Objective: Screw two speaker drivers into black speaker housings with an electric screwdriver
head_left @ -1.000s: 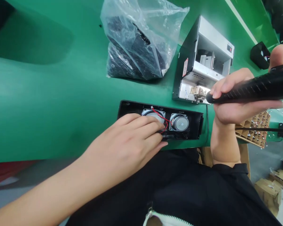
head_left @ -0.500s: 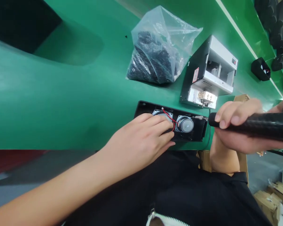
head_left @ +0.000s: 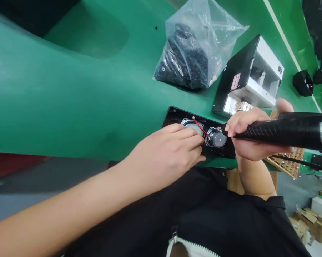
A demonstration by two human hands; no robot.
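Clamped around a black power driver, the right hand holds the bit at the upper edge of the right speaker. Left hand lies over the left speaker; I cannot tell whether its fingers grip. Both speakers sit inside a black housing on the green bench, near a bagged lot of dark parts.

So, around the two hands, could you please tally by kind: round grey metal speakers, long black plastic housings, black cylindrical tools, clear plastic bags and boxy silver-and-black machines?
Speakers: 2
Long housing: 1
Held tool: 1
Plastic bag: 1
Boxy machine: 1
Total: 6
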